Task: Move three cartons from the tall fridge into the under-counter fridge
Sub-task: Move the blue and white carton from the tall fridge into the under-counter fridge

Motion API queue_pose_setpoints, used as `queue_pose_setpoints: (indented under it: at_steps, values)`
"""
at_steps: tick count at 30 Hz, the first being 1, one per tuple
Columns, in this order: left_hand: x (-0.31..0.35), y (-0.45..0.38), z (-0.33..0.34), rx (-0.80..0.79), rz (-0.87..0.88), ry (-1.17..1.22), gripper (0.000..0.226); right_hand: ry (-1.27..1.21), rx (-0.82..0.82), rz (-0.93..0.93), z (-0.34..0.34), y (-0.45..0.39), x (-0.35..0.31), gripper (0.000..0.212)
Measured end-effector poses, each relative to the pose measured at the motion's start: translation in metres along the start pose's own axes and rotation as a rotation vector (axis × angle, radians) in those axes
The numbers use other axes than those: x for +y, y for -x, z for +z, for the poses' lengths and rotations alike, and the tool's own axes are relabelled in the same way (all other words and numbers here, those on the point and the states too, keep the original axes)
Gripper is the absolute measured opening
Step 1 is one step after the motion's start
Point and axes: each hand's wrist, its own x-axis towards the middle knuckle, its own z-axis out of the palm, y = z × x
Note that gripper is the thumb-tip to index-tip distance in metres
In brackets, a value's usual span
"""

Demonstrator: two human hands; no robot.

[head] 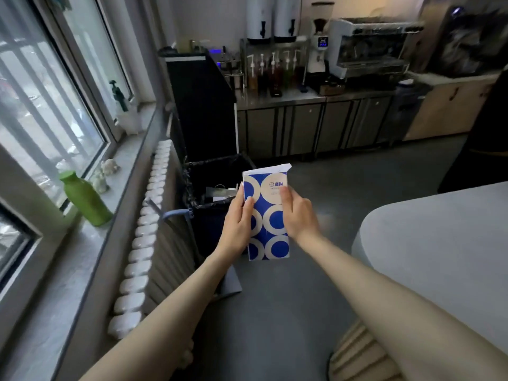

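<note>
My left hand (238, 221): it grips the left side of the carton (267, 213), fingers curled on its front.
My right hand (297, 213): it holds the right side, thumb on the front.
Carton: blue with pale rings, standing up straight between my two hands, up off the floor.
Just past my left hand: a black bin (217, 185) with some rubbish in it.
Far past my hands: low steel fridge doors (305, 127) under a counter, all closed.
Left of my left hand: a green bottle (85, 199) on the window sill.
Right of my right hand: a round grey table (439, 257).

Grey floor (316, 188), black bin (217, 188), windowsill (90, 243) with green bottle (85, 199)
</note>
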Motion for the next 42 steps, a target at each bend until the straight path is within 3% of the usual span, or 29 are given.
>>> queue_pose_setpoints:
  at_steps: [6, 12, 20, 26, 32, 42]
  values:
    - [-0.014, -0.074, 0.006, -0.103, -0.011, 0.009, 0.03, 0.029, 0.036, 0.053, 0.003, -0.059, 0.02, 0.063]
    - [-0.039, -0.155, 0.028, -0.167, -0.025, 0.003, 0.036, -0.007, 0.057, 0.092, 0.003, -0.13, 0.057, 0.078]
    - [-0.055, -0.279, 0.063, -0.21, -0.008, -0.014, 0.024, -0.063, 0.064, 0.145, -0.005, -0.25, 0.11, 0.063]
    - [-0.066, -0.373, 0.092, -0.199, -0.051, -0.037, 0.039, -0.063, 0.06, 0.139, -0.02, -0.337, 0.136, 0.061]
    - [-0.079, -0.449, 0.116, -0.237, -0.057, 0.004, 0.036, -0.019, 0.092, 0.147, -0.03, -0.406, 0.166, 0.066]
    - [-0.112, -0.593, 0.15, -0.336, -0.089, 0.053, 0.034, 0.054, 0.178, 0.222, -0.033, -0.532, 0.217, 0.047]
